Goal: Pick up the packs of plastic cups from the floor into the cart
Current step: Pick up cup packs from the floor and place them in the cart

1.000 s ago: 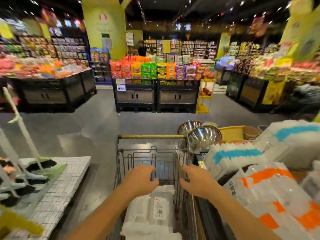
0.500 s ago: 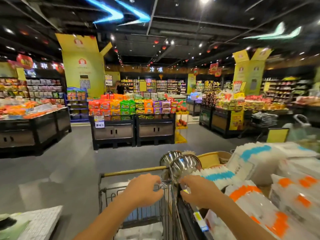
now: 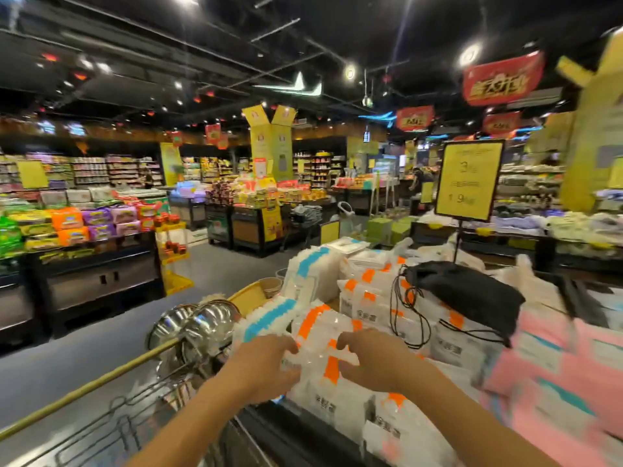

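Both bare hands rest on one clear plastic pack of white cups with an orange stripe (image 3: 325,352), which lies on the display bin (image 3: 303,416) to the right of the wire shopping cart with a brass-coloured handle bar (image 3: 101,382). The left hand (image 3: 263,362) curls over the pack's left edge, fingers bent onto the wrapping; the right hand (image 3: 374,358) presses on its right side with fingers spread and bent. Whether either hand has fully closed on the pack I cannot tell (the frame is blurred). Other packs crowd around it: a blue-striped pack of cups (image 3: 266,320) just to the left, more orange-striped ones behind. A black drawstring bag (image 3: 468,291) lies on top of them. Shiny steel bowls (image 3: 199,326) stand beside the cart's front.
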`<state>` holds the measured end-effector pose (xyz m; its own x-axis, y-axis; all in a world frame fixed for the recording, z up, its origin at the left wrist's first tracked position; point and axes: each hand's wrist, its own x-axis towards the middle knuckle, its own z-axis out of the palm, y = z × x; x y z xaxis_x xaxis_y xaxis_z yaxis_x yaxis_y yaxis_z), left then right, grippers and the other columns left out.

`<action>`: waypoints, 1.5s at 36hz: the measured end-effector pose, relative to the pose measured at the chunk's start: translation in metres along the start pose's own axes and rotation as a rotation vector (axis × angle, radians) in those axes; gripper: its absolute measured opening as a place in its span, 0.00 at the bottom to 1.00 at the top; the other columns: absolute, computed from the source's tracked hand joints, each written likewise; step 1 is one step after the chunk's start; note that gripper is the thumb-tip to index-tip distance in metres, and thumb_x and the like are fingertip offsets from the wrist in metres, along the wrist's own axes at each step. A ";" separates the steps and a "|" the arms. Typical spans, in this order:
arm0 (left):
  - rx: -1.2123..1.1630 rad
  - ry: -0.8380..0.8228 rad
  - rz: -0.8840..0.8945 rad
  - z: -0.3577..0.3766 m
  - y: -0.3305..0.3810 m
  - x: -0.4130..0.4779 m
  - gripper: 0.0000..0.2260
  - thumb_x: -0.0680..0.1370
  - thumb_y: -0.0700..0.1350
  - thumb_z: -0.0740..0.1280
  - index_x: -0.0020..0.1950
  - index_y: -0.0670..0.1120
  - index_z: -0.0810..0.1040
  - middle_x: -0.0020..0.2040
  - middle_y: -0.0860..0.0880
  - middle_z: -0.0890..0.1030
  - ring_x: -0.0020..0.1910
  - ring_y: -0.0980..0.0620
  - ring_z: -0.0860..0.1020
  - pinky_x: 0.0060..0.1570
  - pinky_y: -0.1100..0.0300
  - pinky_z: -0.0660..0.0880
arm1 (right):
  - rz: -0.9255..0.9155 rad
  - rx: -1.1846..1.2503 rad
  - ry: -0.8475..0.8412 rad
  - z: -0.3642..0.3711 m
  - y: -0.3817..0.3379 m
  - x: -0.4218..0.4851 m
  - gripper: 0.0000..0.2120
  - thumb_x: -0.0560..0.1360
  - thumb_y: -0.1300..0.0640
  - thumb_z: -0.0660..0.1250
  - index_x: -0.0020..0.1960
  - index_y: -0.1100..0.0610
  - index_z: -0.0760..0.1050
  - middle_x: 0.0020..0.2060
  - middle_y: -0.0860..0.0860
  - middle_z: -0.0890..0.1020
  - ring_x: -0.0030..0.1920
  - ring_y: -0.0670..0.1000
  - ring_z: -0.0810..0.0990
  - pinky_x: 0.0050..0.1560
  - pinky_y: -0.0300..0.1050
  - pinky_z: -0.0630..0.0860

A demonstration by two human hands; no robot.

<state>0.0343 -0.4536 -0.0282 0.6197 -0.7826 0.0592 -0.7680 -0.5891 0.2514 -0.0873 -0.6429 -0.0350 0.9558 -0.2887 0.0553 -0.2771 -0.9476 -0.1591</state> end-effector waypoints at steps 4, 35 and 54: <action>-0.082 -0.031 0.120 0.016 0.049 -0.003 0.18 0.76 0.61 0.63 0.65 0.62 0.71 0.66 0.59 0.73 0.60 0.56 0.73 0.65 0.56 0.71 | 0.163 -0.007 0.001 -0.009 0.028 -0.057 0.22 0.78 0.39 0.60 0.69 0.45 0.70 0.65 0.47 0.77 0.62 0.52 0.76 0.58 0.49 0.75; -0.145 -0.380 1.206 0.156 0.623 -0.233 0.20 0.78 0.61 0.60 0.69 0.58 0.71 0.65 0.56 0.75 0.62 0.55 0.73 0.62 0.59 0.70 | 1.184 -0.058 0.154 -0.056 0.175 -0.725 0.12 0.76 0.41 0.60 0.54 0.47 0.71 0.42 0.44 0.75 0.47 0.55 0.77 0.38 0.49 0.71; -0.036 -0.608 1.733 0.257 0.842 -0.352 0.19 0.79 0.56 0.62 0.68 0.51 0.74 0.63 0.53 0.78 0.58 0.53 0.77 0.56 0.56 0.76 | 1.747 0.039 0.236 -0.034 0.196 -0.937 0.17 0.79 0.45 0.62 0.62 0.53 0.75 0.55 0.51 0.81 0.53 0.52 0.80 0.55 0.52 0.79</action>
<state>-0.8719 -0.7255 -0.0856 -0.9160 -0.3949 -0.0706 -0.3961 0.8626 0.3146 -1.0404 -0.5626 -0.0845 -0.4632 -0.8841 -0.0620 -0.8612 0.4655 -0.2039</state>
